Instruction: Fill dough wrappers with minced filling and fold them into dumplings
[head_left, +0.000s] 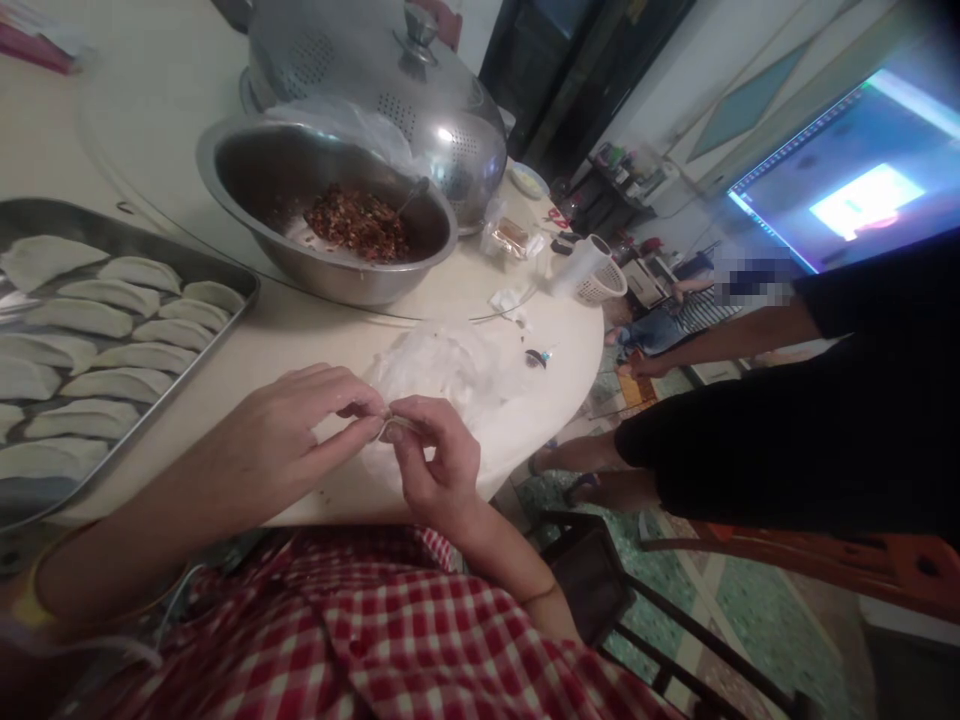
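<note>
My left hand (300,425) and my right hand (435,455) meet above the table's near edge, both pinching a small pale dumpling (395,428) between fingertips. The dumpling is mostly hidden by my fingers. Just behind my hands lies a crumpled clear plastic bag (450,370) holding pale wrappers. A steel bowl (247,175) of dark chopped filling (356,222), with a spoon handle sticking out, sits further back. At the left a metal tray (240,290) holds several folded dumplings (120,350) in rows.
A domed steel colander lid (420,90) rests behind the bowl. A white cup and small basket (592,270) stand at the table's far edge. A person in black (787,440) sits at the right. Wooden chairs (825,565) stand near my knees; a lit screen (862,190) glows behind.
</note>
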